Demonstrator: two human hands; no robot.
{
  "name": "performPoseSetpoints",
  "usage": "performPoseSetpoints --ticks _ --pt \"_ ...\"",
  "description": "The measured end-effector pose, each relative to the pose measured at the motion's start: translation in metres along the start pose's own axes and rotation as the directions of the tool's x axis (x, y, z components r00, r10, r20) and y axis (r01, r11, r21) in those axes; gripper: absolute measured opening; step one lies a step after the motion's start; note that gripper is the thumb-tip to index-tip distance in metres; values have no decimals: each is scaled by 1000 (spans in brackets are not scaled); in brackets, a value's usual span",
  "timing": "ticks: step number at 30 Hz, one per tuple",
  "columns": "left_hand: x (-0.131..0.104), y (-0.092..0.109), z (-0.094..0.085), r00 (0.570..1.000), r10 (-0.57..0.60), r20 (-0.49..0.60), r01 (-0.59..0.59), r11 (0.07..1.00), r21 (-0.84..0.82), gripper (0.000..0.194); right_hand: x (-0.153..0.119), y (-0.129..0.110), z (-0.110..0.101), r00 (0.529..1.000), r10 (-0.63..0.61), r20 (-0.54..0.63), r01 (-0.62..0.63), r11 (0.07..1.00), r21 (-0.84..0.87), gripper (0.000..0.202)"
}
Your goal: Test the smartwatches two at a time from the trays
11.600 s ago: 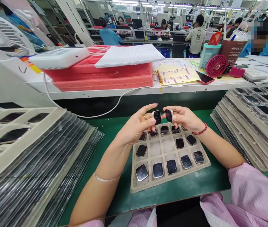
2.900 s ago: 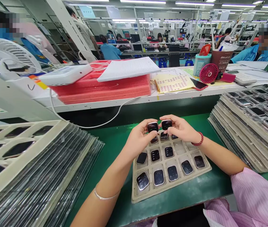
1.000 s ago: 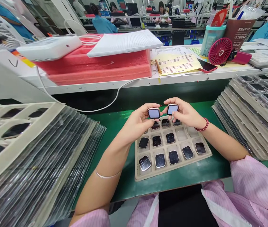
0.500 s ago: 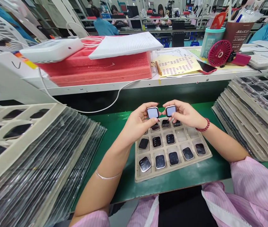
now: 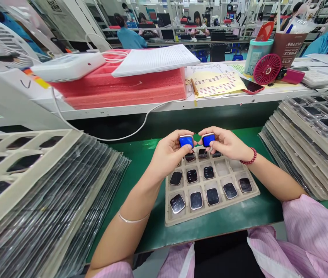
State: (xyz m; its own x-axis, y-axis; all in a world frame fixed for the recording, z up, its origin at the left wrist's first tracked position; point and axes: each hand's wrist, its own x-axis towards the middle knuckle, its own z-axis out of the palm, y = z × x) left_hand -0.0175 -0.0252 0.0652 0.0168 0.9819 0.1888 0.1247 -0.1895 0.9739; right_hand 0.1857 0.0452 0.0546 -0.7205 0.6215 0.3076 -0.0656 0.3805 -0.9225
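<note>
My left hand (image 5: 168,153) is closed on a smartwatch (image 5: 186,141) without a strap, thumb at its lower edge. A second strapless smartwatch (image 5: 208,139) is pinched in my right hand (image 5: 224,143), close beside the first. Both screens glow plain blue and face me. Below them a pale compartment tray (image 5: 178,219) lies on the green work mat. Several more smartwatches sit in its pockets, mostly with dark screens, such as one (image 5: 212,196) in the front row. Two pockets toward the right of the tray hold no watch. My hands partly cover the tray's back row.
A tall stack of clear trays (image 5: 73,193) stands at the left, another stack (image 5: 297,143) at the right. Behind, a shelf bears red foam (image 5: 140,90), papers (image 5: 216,83), a phone (image 5: 252,86) and a small pink fan (image 5: 267,69). A white cable (image 5: 135,131) hangs down from it.
Both watch screens have turned from pale white to blue. My hands keep their hold and have hardly moved; the view has tilted slightly.
</note>
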Motion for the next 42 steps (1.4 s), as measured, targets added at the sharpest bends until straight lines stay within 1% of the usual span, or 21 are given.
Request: performPoseSetpoints --ticks 4,10,15,19,22,25,28,31,36,42 --pt "0 0 0 1000 10 -5 -9 1000 15 38 0 1 0 1000 4 7 -4 1000 -2 36" --pt "0 0 2 1000 13 -21 -13 1000 24 32 0 1 0 1000 23 11 -23 1000 9 37" --pt "-1 0 2 1000 -3 -14 3 1000 7 31 1 1 -1 996 84 26 -85 994 67 29" --pt "0 -1 0 1000 -28 -15 28 999 -21 34 1 2 -1 995 103 15 -104 988 115 24" --pt "1 -2 -2 999 -52 11 52 998 -40 37 1 3 -1 996 93 -12 -91 988 122 28" --pt "1 -2 -3 996 -75 48 79 992 -101 38 0 3 0 997 71 -37 -66 992 112 33" --pt "0 -1 -2 993 -85 77 95 987 -133 39 -1 2 1 997 60 -49 -55 994 96 34" --pt "0 0 -1 995 -68 80 76 992 -100 41 -1 2 2 997 57 -61 -52 996 78 32" --pt "0 -1 0 996 -27 81 30 999 -38 44 0 3 1 998 33 -44 -29 997 76 27" --pt "0 -3 0 998 -23 66 24 1000 -15 46 1 4 1 1000 -4 -18 6 997 81 32"
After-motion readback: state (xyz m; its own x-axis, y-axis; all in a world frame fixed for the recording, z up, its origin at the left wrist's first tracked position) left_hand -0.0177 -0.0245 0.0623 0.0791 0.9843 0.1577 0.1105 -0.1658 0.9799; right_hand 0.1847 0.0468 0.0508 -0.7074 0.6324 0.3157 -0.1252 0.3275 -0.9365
